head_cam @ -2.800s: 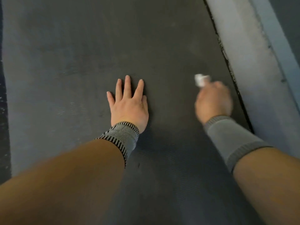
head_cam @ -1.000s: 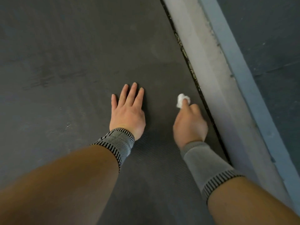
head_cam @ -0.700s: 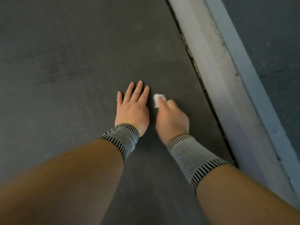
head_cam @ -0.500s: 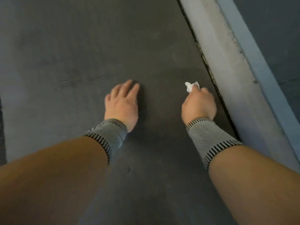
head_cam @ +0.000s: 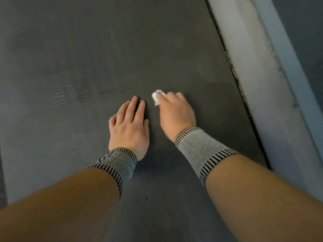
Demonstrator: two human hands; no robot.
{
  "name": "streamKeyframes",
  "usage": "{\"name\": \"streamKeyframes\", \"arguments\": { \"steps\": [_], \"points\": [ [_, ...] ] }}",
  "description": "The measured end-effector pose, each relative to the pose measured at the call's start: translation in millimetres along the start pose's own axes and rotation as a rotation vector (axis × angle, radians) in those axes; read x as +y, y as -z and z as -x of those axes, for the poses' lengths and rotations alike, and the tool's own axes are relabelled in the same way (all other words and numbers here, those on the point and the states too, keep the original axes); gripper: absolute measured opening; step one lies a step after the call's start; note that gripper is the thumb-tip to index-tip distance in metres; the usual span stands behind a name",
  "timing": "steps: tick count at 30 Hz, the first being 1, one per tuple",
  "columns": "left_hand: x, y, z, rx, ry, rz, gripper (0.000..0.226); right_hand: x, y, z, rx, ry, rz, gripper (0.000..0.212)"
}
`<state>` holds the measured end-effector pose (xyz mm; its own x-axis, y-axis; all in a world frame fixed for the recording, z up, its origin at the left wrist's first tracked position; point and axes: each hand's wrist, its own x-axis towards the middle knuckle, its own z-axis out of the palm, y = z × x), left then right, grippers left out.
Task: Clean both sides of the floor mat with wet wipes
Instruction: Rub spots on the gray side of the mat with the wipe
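A dark grey floor mat (head_cam: 104,49) fills most of the view, with faint wet streaks at its left middle. My left hand (head_cam: 129,126) lies flat on the mat with straight fingers, pressing it down. Just to its right, my right hand (head_cam: 175,114) grips a small crumpled white wet wipe (head_cam: 158,96) and holds it against the mat. Only the wipe's front end shows past my fingers. Both wrists wear grey knitted bands with striped edges.
A pale concrete ledge (head_cam: 262,84) runs diagonally along the mat's right edge, with a blue-grey strip (head_cam: 286,55) beyond it. A narrow dark gap (head_cam: 232,67) separates mat and ledge. At the lower left the mat's edge meets darker floor (head_cam: 2,180).
My right hand with the wipe has swung left again from near the mat's right edge toward my left hand. The left hand stays flat on the mat.
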<state>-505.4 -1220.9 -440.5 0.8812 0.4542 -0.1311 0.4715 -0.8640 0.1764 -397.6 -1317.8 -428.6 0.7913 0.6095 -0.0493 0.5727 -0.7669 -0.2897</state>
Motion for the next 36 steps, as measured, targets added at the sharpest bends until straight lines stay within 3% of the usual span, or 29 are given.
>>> {"name": "streamKeyframes", "arguments": {
  "steps": [1, 2, 5, 6, 8, 11, 12, 14, 16, 18, 22, 24, 29, 33, 36],
  "points": [
    [0, 1, 0, -0.003, 0.001, 0.000, 0.055, 4, 1, -2, -0.025, 0.070, 0.040, 0.041],
    [1, 1, 0, -0.006, 0.001, -0.003, 0.055, 20, 8, -8, -0.034, 0.014, 0.095, 0.042],
    [0, 0, 0, -0.005, 0.003, -0.014, 0.054, 82, 25, -19, 0.077, -0.541, 0.186, 0.042],
    [0, 0, -1, -0.002, 0.001, -0.021, 0.054, 83, 26, -19, 0.083, -0.623, 0.185, 0.043],
    [1, 1, -1, 0.009, -0.001, -0.033, 0.055, 43, 17, -22, 0.087, -0.477, 0.079, 0.041],
    [2, 1, -1, 0.003, 0.018, -0.028, 0.054, -21, -3, -13, -0.003, 0.063, -0.012, 0.037],
    [2, 1, -1, 0.009, 0.023, -0.025, 0.054, -17, -2, -15, -0.009, 0.143, 0.006, 0.039],
    [2, 2, -1, 0.024, 0.014, -0.035, 0.054, 28, 6, -23, 0.016, 0.015, 0.134, 0.043],
    [2, 0, 0, 0.045, -0.001, -0.049, 0.054, 79, 21, -28, 0.132, -0.321, 0.171, 0.041],
    [2, -1, -2, 0.045, -0.002, -0.034, 0.054, 79, 23, -28, 0.154, -0.477, 0.123, 0.039],
    [2, 2, -1, 0.018, 0.012, 0.033, 0.057, -11, -2, -14, 0.000, -0.054, 0.016, 0.038],
    [0, 2, 1, 0.018, 0.035, 0.103, 0.059, -26, -4, -7, -0.022, 0.026, -0.073, 0.036],
    [-2, 5, 1, 0.082, 0.030, 0.293, 0.056, -35, -2, -4, -0.038, -0.061, -0.416, 0.024],
    [-6, 9, -8, 0.090, 0.080, 0.330, 0.042, -50, -10, 0, 0.147, -0.431, -0.705, 0.013],
    [-15, 18, -30, 0.128, 0.076, 0.280, 0.025, -49, -18, 7, 0.289, -0.302, -0.485, 0.020]
  ]
}}
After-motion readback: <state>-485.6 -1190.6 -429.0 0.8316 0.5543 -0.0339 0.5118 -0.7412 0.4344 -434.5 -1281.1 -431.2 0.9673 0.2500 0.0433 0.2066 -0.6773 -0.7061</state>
